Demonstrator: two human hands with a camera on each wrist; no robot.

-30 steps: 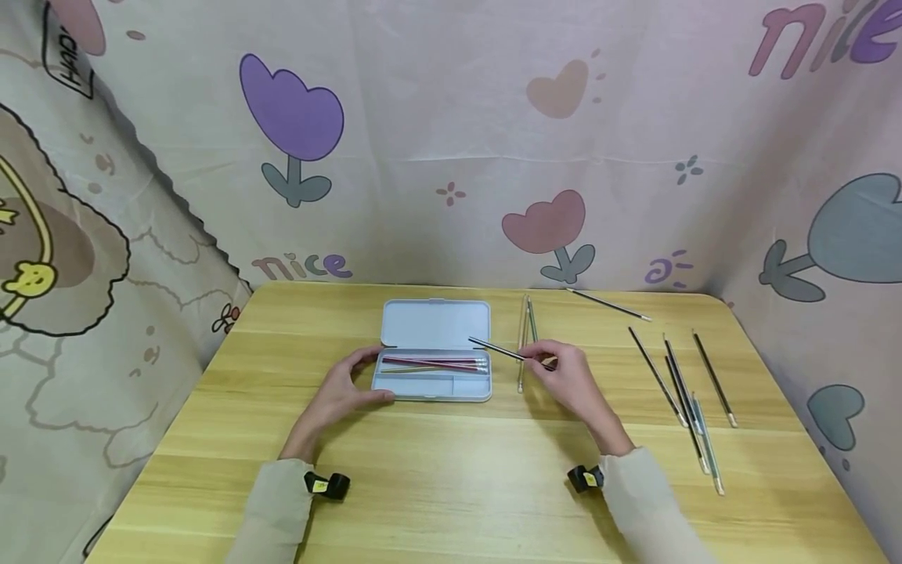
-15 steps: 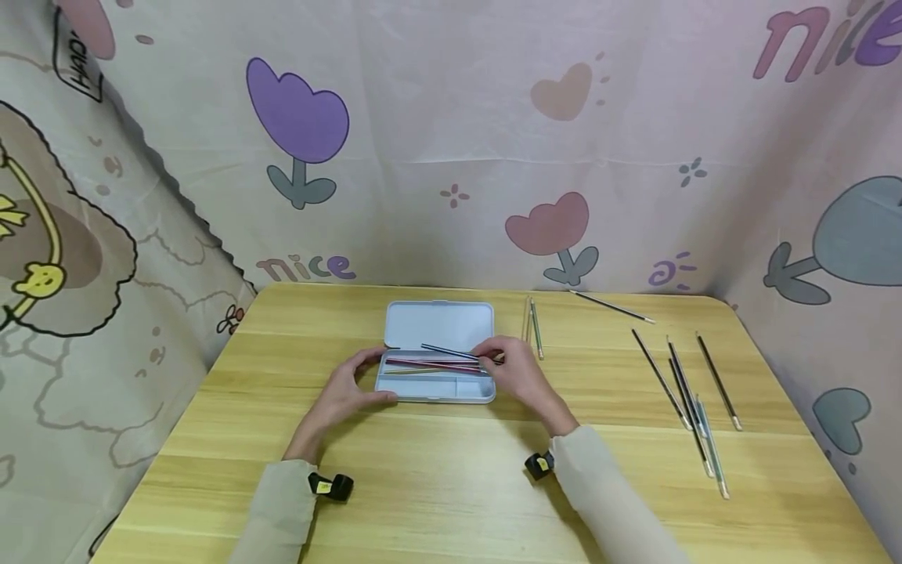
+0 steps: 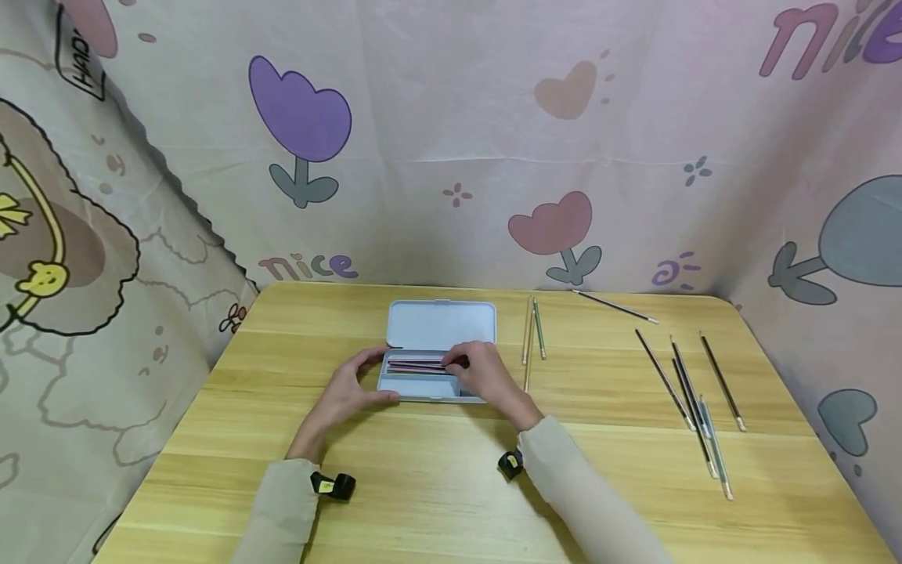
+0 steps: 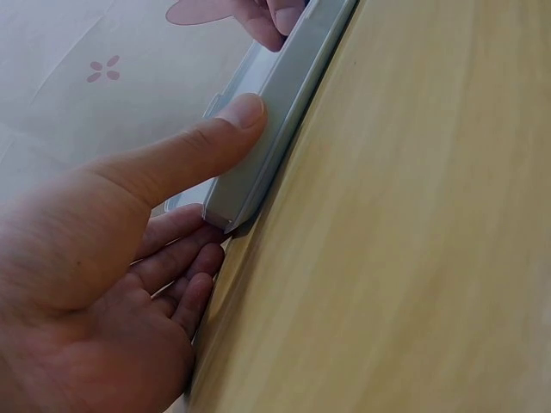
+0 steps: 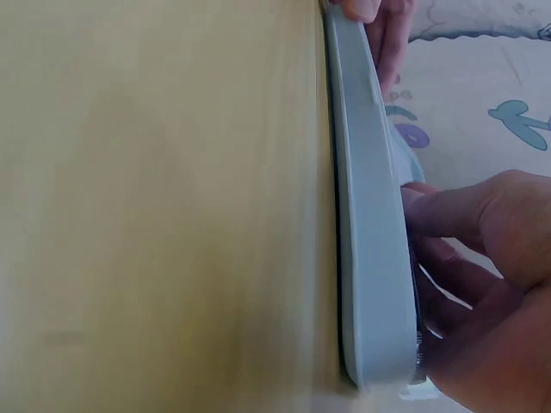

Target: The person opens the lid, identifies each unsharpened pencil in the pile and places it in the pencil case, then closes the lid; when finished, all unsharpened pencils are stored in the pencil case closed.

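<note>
A pale blue pencil case (image 3: 441, 323) lies on the wooden table with its lid tipped back. My left hand (image 3: 345, 389) grips its left end, thumb on the front wall and fingers behind, as the left wrist view also shows. Several pencils (image 3: 416, 366), some reddish, lie in the case's rear compartment. Over the right end of that compartment, my right hand (image 3: 485, 374) pinches a dark pencil (image 5: 417, 297) low inside the case. The fingers hide much of this pencil and the right ends of the others.
Just right of the case lie a tan pencil (image 3: 527, 333) and a green one (image 3: 539, 329). A dark pencil (image 3: 615, 306) sits by the back edge. Farther right are several more, among them a black pencil (image 3: 722, 381) and a pale one (image 3: 717, 454). A printed curtain (image 3: 423, 117) hangs behind.
My right hand has moved left and down, carrying the dark pencil from beside the case into its rear compartment. The left hand has kept its grip on the case.
</note>
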